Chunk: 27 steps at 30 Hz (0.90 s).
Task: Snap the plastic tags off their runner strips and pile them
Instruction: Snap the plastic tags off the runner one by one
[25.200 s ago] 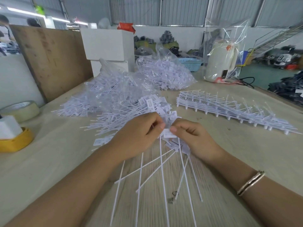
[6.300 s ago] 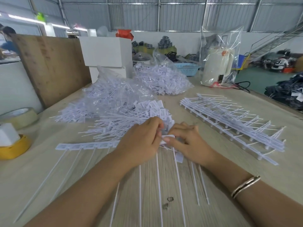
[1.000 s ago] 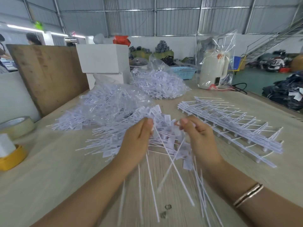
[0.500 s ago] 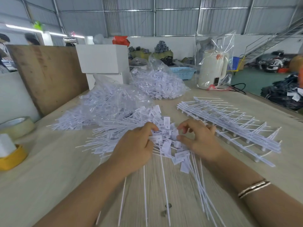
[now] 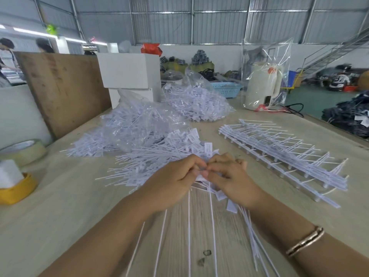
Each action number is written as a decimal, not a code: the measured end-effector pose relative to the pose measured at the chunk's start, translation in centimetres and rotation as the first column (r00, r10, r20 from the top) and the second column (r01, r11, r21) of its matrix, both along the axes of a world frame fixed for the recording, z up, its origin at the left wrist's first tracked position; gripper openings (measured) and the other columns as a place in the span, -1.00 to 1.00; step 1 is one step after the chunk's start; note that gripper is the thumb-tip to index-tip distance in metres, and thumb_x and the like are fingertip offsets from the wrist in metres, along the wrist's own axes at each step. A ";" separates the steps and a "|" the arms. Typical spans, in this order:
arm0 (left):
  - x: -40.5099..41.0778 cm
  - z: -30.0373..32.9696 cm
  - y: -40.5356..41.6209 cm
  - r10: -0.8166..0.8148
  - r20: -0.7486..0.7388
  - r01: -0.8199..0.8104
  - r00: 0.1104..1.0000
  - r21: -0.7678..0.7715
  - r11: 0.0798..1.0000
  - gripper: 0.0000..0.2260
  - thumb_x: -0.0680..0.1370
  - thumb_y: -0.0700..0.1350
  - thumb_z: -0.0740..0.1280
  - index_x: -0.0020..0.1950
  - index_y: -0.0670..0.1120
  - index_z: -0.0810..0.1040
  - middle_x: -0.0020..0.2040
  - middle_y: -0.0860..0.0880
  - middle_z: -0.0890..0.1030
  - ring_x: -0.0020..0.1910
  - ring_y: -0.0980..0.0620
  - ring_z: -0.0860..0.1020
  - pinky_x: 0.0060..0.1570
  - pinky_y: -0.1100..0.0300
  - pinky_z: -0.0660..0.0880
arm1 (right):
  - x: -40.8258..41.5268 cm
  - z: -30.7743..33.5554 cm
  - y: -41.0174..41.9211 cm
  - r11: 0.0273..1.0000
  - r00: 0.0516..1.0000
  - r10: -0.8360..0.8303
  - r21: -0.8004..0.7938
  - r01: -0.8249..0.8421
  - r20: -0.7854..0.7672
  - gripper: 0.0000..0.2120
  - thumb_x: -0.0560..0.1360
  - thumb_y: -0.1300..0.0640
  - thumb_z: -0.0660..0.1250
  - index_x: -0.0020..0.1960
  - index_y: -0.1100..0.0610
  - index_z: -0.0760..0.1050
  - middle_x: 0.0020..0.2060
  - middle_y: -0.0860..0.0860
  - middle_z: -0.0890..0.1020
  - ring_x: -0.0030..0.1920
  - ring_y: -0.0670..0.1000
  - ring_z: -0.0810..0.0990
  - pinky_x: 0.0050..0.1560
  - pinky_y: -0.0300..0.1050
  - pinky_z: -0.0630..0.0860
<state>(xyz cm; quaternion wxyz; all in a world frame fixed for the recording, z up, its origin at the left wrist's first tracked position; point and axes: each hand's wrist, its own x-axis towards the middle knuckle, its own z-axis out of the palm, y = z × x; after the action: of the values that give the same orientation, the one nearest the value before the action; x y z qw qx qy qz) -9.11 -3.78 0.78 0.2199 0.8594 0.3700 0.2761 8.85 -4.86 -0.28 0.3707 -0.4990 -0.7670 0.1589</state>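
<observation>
Both hands — pinched tag mostly hidden

Corrugated metal walls, a green floor, a staircase and a wooden table.

Place: a warehouse-style factory or packing workshop
Walls and roof: corrugated metal sheeting on steel framing, with a metal staircase at the right
Work surface: a long wooden counter carrying bagged tags in bulk
Surroundings: heaped goods on the floor and other workers far left
</observation>
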 end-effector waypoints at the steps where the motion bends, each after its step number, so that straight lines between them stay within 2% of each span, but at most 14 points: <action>1: -0.1 0.0 0.1 -0.013 -0.010 0.013 1.000 -0.005 1.000 -0.82 0.64 0.00 0.07 0.14 0.20 0.41 -0.05 -0.03 0.61 -0.08 0.01 0.56 0.01 -0.08 0.47 | 0.0 0.0 0.0 1.000 1.000 -0.013 0.015 0.012 0.021 -0.66 0.53 0.09 0.32 -0.39 -0.17 0.42 -0.28 -0.16 0.47 0.01 0.00 0.43 0.17 0.24 0.22; 4: -0.4 -0.1 0.3 -0.052 -0.045 0.053 0.998 0.007 0.999 -0.81 0.64 0.02 0.06 0.18 0.20 0.41 0.05 0.03 0.59 0.03 0.05 0.54 0.07 -0.07 0.46 | 0.4 0.1 0.0 0.992 0.988 -0.084 0.105 0.071 0.132 -0.73 0.53 0.03 0.32 -0.33 -0.17 0.45 -0.26 -0.19 0.47 0.02 -0.10 0.39 0.03 0.01 0.10; 6: -0.7 -0.2 0.7 -0.052 -0.053 0.053 0.997 0.011 0.999 -0.78 0.64 0.01 0.07 0.22 0.13 0.42 0.14 0.16 0.51 0.09 0.21 0.48 0.15 0.08 0.42 | 0.9 0.2 0.0 0.982 0.973 -0.123 0.164 0.091 0.196 -0.79 0.53 0.02 0.32 -0.29 -0.07 0.50 -0.25 -0.21 0.46 0.00 -0.14 0.37 -0.08 -0.03 0.03; 8: -1.2 -0.1 1.4 -0.039 -0.066 0.041 0.997 0.021 0.999 -0.73 0.63 0.02 0.06 0.26 0.06 0.44 0.22 0.21 0.43 0.16 0.29 0.42 0.20 0.22 0.34 | 1.4 0.3 0.1 0.986 0.976 -0.120 0.138 0.096 0.181 -0.78 0.53 0.06 0.32 -0.30 0.00 0.50 -0.25 -0.22 0.46 0.00 -0.11 0.39 -0.04 -0.02 0.06; 10: -1.8 0.0 2.0 -0.027 -0.128 0.034 0.991 0.047 0.998 -0.64 0.60 0.10 0.01 0.27 0.03 0.46 0.24 0.20 0.45 0.19 0.25 0.41 0.22 0.22 0.32 | 1.8 0.5 0.1 0.999 0.999 -0.035 0.033 0.034 0.025 -0.74 0.53 0.18 0.32 -0.33 0.01 0.48 -0.26 -0.18 0.49 -0.02 -0.03 0.44 0.11 0.12 0.18; 12: -2.2 -0.1 2.4 -0.012 -0.203 0.026 0.979 0.069 0.997 -0.55 0.58 0.14 -0.04 0.31 0.01 0.45 0.28 0.16 0.45 0.23 0.20 0.42 0.26 0.20 0.31 | 2.1 0.9 -0.1 0.995 0.983 0.064 -0.064 -0.076 -0.170 -0.67 0.53 0.31 0.27 -0.35 0.00 0.46 -0.27 -0.12 0.50 -0.07 0.00 0.45 0.16 0.21 0.23; 14: -2.3 -0.4 2.8 0.013 -0.270 0.021 0.963 0.123 0.992 -0.60 0.63 0.06 -0.02 0.36 0.00 0.43 0.36 0.16 0.40 0.29 0.20 0.37 0.31 0.22 0.26 | 2.2 1.0 -0.2 0.978 0.922 0.123 -0.114 -0.176 -0.368 -0.67 0.52 0.40 0.21 -0.34 0.09 0.47 -0.28 -0.03 0.49 -0.13 0.01 0.44 0.07 0.03 0.27; 16: -2.4 -0.7 3.1 0.022 -0.307 0.032 0.951 0.170 0.985 -0.66 0.66 -0.03 0.01 0.32 -0.01 0.47 0.39 0.17 0.36 0.32 0.21 0.35 0.34 0.19 0.25 | 2.3 1.1 -0.2 0.965 0.876 0.151 -0.126 -0.232 -0.457 -0.69 0.50 0.43 0.18 -0.36 0.18 0.44 -0.29 0.03 0.47 -0.16 0.04 0.42 0.01 -0.07 0.27; 18: -2.6 -0.7 3.4 0.026 -0.285 0.025 0.958 0.175 0.984 -0.68 0.66 -0.06 0.03 0.28 -0.01 0.50 0.37 0.18 0.39 0.30 0.21 0.37 0.33 0.17 0.27 | 2.2 1.1 -0.1 0.955 0.858 0.177 -0.128 -0.269 -0.482 -0.72 0.47 0.41 0.21 -0.38 0.20 0.43 -0.31 0.02 0.48 -0.19 0.02 0.42 -0.04 -0.12 0.29; 20: -2.7 -0.7 3.5 0.054 -0.219 -0.019 0.974 0.161 0.987 -0.68 0.66 -0.05 0.04 0.33 -0.02 0.48 0.32 0.16 0.45 0.26 0.19 0.42 0.32 0.17 0.28 | 2.3 1.3 -0.2 0.941 0.818 0.184 -0.143 -0.307 -0.545 -0.71 0.40 0.37 0.24 -0.43 0.11 0.47 -0.34 -0.01 0.48 -0.24 -0.04 0.43 -0.10 -0.18 0.31; 22: -2.6 -0.8 3.5 0.103 -0.189 -0.072 0.977 0.164 0.984 -0.66 0.66 -0.02 0.03 0.35 0.01 0.46 0.28 0.17 0.50 0.25 0.19 0.42 0.32 0.15 0.25 | 2.3 1.6 -0.3 0.925 0.782 0.208 -0.143 -0.353 -0.587 -0.72 0.33 0.29 0.21 -0.50 0.06 0.49 -0.35 0.09 0.42 -0.28 -0.05 0.42 -0.14 -0.22 0.31; 24: -2.4 -0.8 3.2 0.131 -0.198 -0.086 0.971 0.222 0.971 -0.65 0.66 0.00 0.00 0.26 0.05 0.53 0.25 0.28 0.47 0.26 0.25 0.36 0.30 0.22 0.15 | 2.3 1.7 -0.4 0.924 0.789 0.239 -0.119 -0.365 -0.566 -0.75 0.33 0.25 0.17 -0.48 0.05 0.44 -0.33 0.20 0.34 -0.28 0.00 0.38 -0.16 -0.19 0.29; 25: -2.2 -0.6 2.9 0.134 -0.169 -0.088 0.976 0.254 0.963 -0.63 0.66 0.02 -0.02 0.18 0.06 0.58 0.21 0.35 0.44 0.25 0.27 0.34 0.25 0.29 0.11 | 2.3 1.6 -0.4 0.930 0.811 0.240 -0.114 -0.350 -0.533 -0.80 0.34 0.25 0.17 -0.44 0.12 0.41 -0.33 0.25 0.33 -0.27 0.04 0.36 -0.15 -0.16 0.27; 27: -1.7 0.0 2.1 0.095 -0.021 -0.087 0.995 0.240 0.967 -0.61 0.62 0.05 -0.03 0.02 0.11 0.61 0.13 0.39 0.47 0.20 0.29 0.38 0.20 0.38 0.13 | 2.3 1.3 -0.3 0.949 0.867 0.216 -0.112 -0.294 -0.449 -0.84 0.39 0.26 0.19 -0.37 0.19 0.38 -0.30 0.30 0.36 -0.23 0.10 0.35 -0.12 -0.09 0.25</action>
<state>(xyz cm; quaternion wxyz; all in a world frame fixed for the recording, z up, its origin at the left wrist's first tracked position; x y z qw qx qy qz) -10.76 -1.70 0.79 0.0959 0.8660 0.3768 0.3144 11.16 -5.17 1.03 0.4610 -0.3762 -0.7081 0.3803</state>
